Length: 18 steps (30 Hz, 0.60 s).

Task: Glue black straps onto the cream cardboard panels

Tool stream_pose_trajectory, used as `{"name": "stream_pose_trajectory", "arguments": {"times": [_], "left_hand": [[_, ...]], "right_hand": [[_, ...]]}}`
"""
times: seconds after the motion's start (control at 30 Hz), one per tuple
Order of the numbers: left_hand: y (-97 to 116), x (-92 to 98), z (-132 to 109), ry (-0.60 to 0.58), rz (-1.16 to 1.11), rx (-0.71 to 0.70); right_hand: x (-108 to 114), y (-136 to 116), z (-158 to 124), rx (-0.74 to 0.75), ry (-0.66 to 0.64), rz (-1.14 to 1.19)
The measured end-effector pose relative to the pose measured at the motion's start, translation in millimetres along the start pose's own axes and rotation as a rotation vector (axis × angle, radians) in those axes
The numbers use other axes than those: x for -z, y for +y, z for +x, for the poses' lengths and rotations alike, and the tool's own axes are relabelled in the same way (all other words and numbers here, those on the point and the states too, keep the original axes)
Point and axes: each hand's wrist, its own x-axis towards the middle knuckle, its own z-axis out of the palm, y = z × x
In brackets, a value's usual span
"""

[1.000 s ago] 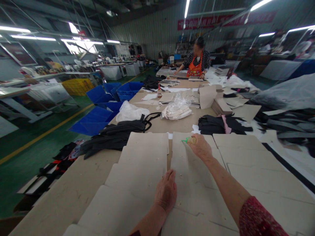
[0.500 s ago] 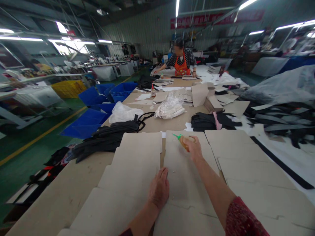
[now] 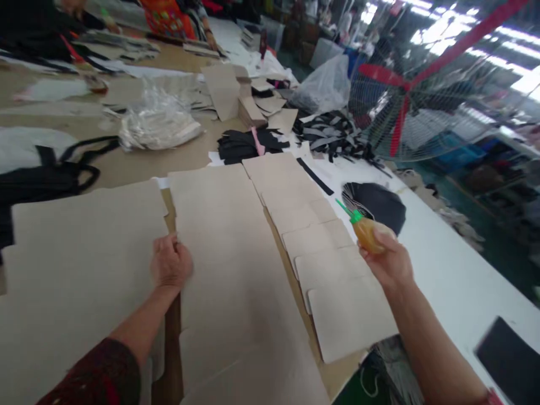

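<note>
1. The right hand (image 3: 390, 261) is raised over the white right side of the worktop (image 3: 442, 275), its fingers clamped around a glue bottle (image 3: 366, 232).
2. The bottle holds amber liquid and is tilted, with its green nozzle (image 3: 347, 211) pointing up and to the left. It is off the surface, just right of a row of small sheets (image 3: 312, 242).
3. Those small sheets overlap one another like steps, running from far to near along the worktop edge.
4. The left hand (image 3: 171, 263) rests knuckles-up at the left edge of the middle sheet (image 3: 219, 225), beside the gap to the left sheet (image 3: 84, 225). Its fingers are bent under and close together. Whether they pinch the edge does not show.
5. Beyond the sheets lie a black fabric pile (image 3: 247, 145) with a pink strip on it and a clear plastic bag (image 3: 158, 126) of pale pieces.
6. Black straps (image 3: 46, 180) lie at the far left.
7. A fanned black stack (image 3: 375, 205) sits on the white surface behind the bottle.
8. A caged fan (image 3: 400, 107) with red blades stands to the right.
9. A co-worker in an orange apron (image 3: 164, 17) is at the far end.
</note>
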Motion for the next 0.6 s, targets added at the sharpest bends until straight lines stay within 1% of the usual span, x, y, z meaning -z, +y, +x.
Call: {"name": "stream_pose_trajectory", "arguments": {"times": [0.07,0.1,0.17,0.23,0.3,0.4,0.47,0.5,0.57,0.6], "left_hand": [[2,3.1,1,-0.017,0.015,0.022],[2,3.7,2,-0.020,0.027,0.038],[3,4.8,4,-0.028,0.050,0.070],[7,8.0,8,-0.047,0.068,0.098],[14,15.3,12,-0.063,0.083,0.129],[35,32.1,9,-0.043,0.096,0.156],[55,42.9,-8,-0.053,0.090,0.117],[67,47.1,-24,-0.089,0.073,0.076],[94,51.7,-68,-0.214,0.014,-0.032],[109,51.8,-97,-0.325,-0.064,-0.108]], "right_hand": [[53,-5,-43,-0.031,0.140,-0.021],[75,-5,-64,-0.040,0.197,-0.021],[106,1,-101,-0.062,0.281,-0.003],[125,8,-131,-0.097,0.325,0.023],[136,14,-151,-0.142,0.362,0.045],[147,21,-162,-0.194,0.401,0.065],[153,25,-158,-0.216,0.392,0.074],[156,27,-153,-0.222,0.371,0.079],[160,32,-140,-0.223,0.304,0.090],[161,34,-132,-0.223,0.261,0.095]]}}
